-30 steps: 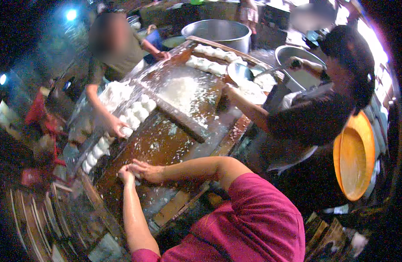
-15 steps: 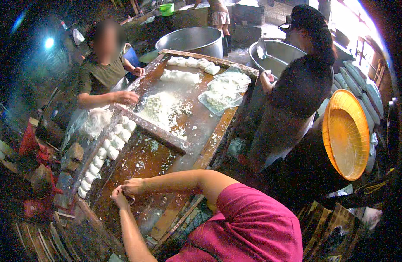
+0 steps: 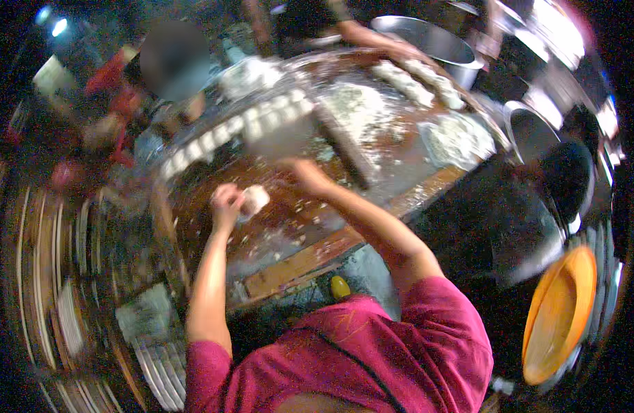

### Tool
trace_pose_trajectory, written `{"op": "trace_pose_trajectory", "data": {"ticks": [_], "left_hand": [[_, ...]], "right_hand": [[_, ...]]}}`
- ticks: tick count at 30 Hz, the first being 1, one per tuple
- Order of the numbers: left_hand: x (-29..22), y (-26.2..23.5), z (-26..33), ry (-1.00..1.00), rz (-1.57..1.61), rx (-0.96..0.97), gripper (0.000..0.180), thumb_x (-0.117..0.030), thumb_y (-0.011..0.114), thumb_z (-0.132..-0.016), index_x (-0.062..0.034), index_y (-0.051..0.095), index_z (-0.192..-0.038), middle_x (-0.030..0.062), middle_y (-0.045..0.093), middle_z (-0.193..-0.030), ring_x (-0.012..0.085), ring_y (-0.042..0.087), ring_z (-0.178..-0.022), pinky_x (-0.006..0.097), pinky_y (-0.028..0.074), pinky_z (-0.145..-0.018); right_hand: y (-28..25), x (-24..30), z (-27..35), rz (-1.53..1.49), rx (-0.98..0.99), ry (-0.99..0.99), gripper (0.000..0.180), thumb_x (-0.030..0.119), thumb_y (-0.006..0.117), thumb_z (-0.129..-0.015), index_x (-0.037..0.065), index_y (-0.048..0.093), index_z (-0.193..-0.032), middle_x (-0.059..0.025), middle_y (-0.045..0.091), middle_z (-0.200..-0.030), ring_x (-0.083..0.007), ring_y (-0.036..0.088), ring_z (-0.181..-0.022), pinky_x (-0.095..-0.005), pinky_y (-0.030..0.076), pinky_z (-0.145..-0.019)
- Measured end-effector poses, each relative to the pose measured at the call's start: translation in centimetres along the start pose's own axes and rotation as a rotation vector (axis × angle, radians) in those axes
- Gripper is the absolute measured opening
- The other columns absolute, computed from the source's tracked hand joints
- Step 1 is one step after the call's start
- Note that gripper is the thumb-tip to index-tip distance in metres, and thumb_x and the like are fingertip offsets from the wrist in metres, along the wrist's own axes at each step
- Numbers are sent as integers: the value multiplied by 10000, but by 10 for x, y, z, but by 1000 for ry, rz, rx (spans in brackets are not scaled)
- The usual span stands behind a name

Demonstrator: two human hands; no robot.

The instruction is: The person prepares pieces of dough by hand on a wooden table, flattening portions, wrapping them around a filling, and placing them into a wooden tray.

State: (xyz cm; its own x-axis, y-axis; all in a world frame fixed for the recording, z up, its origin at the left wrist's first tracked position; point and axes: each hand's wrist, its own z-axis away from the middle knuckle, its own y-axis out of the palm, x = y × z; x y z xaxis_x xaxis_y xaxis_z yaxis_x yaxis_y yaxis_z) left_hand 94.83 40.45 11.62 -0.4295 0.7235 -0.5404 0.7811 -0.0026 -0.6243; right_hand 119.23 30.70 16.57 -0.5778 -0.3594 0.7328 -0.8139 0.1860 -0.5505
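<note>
Dim, crowded workshop; I log a large wet brown wooden surface (image 3: 289, 220) dusted with white crumbs, the whole view smeared by head motion.

Left hand (image 3: 226, 204): closed around a pale lump of dough (image 3: 253, 199), held just above the near left part of the surface. A second ago both hands sat together, pressed low on the board with no lump visible between them; the left has since lifted away with the piece. I judge a portion has just been taken up and is ready for shaping or placing.

Right hand (image 3: 308, 175): now apart from the left, reaching farther onto the board toward the dark wooden bar (image 3: 344, 148). Blur hides the fingers; I cannot tell whether they are spread or curled, and I see nothing in them.

Row of white dough pieces (image 3: 241, 127): far left, beyond both hands. More pieces (image 3: 417, 82) lie at the far right near a steel basin (image 3: 434, 45). Orange tray (image 3: 561, 313): right, off the board. Co-workers stand along the far edge.
</note>
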Motion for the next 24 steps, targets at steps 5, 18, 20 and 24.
{"op": "trace_pose_trajectory", "data": {"ticks": [5, 18, 20, 24], "left_hand": [[-1, -10, -18, -202, 141, 222, 392, -164, 698, -702, -36, 540, -1037, 149, 535, -1095, 257, 518, -1028, 352, 446, -843], [-31, 18, -71, -528, 57, 425, 832, -257, 804, -530, 25, 431, -1218, 222, 539, -1110, 296, 535, -1021, 369, 415, -900], [23, 30, -77, -541, 6, 183, 842, -244, 805, -534, 31, 410, -1226, 214, 537, -1115, 287, 536, -1012, 360, 420, -885], [7, 43, -132, -660, -192, -51, 963, -350, 811, -485, 56, 372, -1240, 235, 520, -1134, 300, 525, -1044, 361, 420, -896]], "right_hand": [[-70, -16, 93, -144, -262, 230, 139, 74, 591, -810, -8, 596, -922, -56, 627, -865, -116, 586, -822, -248, 463, -732], [-106, -60, 198, 345, -603, 412, 89, 62, 587, -758, 28, 594, -840, -82, 606, -794, -186, 576, -719, -283, 453, -645], [-98, -64, 193, 325, -605, 353, 145, 155, 585, -751, 43, 589, -842, -113, 597, -807, -286, 581, -758, -353, 462, -675], [-91, -64, 189, 625, -588, 302, 141, 11, 560, -710, 38, 573, -847, -94, 567, -765, -254, 548, -692, -323, 438, -625]]}}
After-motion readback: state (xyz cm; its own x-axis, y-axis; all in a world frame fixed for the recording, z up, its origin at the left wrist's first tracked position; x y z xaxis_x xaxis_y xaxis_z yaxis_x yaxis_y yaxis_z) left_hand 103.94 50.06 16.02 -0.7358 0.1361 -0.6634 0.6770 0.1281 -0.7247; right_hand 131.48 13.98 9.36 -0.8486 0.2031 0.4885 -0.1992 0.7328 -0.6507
